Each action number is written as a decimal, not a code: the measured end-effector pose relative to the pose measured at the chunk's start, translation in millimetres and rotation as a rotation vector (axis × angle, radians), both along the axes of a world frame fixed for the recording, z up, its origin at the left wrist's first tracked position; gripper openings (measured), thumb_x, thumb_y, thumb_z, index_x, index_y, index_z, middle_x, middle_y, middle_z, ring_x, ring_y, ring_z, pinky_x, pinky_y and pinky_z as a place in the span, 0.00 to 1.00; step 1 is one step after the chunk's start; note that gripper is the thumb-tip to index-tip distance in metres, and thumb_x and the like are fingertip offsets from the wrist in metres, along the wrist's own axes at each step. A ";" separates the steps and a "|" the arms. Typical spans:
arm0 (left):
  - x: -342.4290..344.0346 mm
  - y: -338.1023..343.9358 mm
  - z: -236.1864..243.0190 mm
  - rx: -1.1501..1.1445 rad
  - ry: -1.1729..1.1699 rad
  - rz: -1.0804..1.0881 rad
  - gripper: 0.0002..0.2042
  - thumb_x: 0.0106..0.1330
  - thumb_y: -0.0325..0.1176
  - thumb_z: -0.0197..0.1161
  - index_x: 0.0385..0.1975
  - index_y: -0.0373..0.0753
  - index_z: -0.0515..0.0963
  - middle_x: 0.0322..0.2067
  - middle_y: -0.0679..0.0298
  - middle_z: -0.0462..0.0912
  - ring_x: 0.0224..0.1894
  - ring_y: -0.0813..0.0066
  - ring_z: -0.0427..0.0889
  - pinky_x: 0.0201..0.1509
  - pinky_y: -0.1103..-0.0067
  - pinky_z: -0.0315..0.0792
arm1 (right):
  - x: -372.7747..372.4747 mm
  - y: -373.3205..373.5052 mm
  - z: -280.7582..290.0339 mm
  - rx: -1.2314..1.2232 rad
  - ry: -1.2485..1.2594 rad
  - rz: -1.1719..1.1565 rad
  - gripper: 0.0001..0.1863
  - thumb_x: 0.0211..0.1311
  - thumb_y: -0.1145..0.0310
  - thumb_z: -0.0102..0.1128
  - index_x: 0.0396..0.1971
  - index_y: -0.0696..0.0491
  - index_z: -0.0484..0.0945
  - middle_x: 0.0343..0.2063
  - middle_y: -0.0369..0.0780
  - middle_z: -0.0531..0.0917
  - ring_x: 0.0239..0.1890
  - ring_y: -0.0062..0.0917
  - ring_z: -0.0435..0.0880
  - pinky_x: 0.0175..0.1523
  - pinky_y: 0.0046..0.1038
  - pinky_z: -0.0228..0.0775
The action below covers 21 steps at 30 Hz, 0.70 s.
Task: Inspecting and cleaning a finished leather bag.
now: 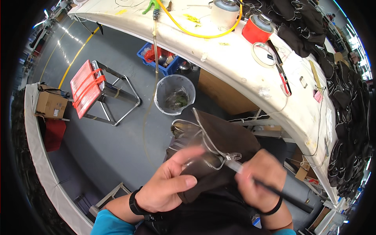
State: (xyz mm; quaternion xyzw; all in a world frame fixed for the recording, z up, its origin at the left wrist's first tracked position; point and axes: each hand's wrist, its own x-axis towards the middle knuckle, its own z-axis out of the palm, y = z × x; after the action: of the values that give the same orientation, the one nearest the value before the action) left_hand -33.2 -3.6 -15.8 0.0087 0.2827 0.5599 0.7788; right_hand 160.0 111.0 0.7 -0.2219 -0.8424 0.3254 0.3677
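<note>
Dark brown fabric (235,137) with silver zippers lies over my lap. My left hand (170,180) pinches the lower left part of the fabric beside an open zipper edge. My right hand (260,180), blurred by motion, grips a tool (293,199) with a long black handle and a pale shaft, whose tip is at the metal zipper slider (233,156). What exactly the tip touches is too blurred to tell.
The white worktable (235,51) holds cans (254,29), a tape roll (263,53), cutters, a yellow hose and dark piles of fabric (340,109). Below are a blue crate (164,68), a bucket (175,94), a red-seated stool (84,88) and a cardboard box (51,102).
</note>
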 end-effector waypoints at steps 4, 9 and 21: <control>-1.7 -2.2 -2.7 0.041 0.010 0.049 0.30 0.59 0.22 0.60 0.61 0.39 0.56 0.60 0.52 0.66 0.63 0.60 0.68 0.66 0.66 0.63 | 23.6 1.3 -7.1 -0.044 0.006 -0.461 0.06 0.53 0.80 0.60 0.29 0.57 0.73 0.21 0.40 0.77 0.20 0.24 0.73 0.27 0.24 0.64; -2.6 -7.7 -3.4 0.218 0.418 -0.046 0.37 0.54 0.14 0.65 0.64 0.35 0.55 0.59 0.59 0.66 0.59 0.75 0.70 0.57 0.81 0.68 | 10.5 -16.7 4.2 -0.372 0.286 0.018 0.10 0.48 0.79 0.67 0.33 0.58 0.77 0.21 0.39 0.80 0.19 0.25 0.75 0.26 0.24 0.62; 31.2 -26.2 -10.1 0.518 1.190 0.105 0.34 0.49 0.17 0.72 0.54 0.30 0.59 0.50 0.54 0.69 0.50 0.71 0.77 0.52 0.78 0.74 | 6.3 -34.6 18.1 -0.189 0.164 0.156 0.12 0.41 0.77 0.71 0.29 0.56 0.79 0.21 0.37 0.80 0.17 0.24 0.75 0.21 0.24 0.60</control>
State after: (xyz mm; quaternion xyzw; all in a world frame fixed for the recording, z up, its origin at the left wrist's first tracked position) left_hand -2.1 -29.8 -25.9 0.4910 0.5215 0.5467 0.4336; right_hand 166.4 76.3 18.8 -0.1621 -0.7899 0.4478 0.3864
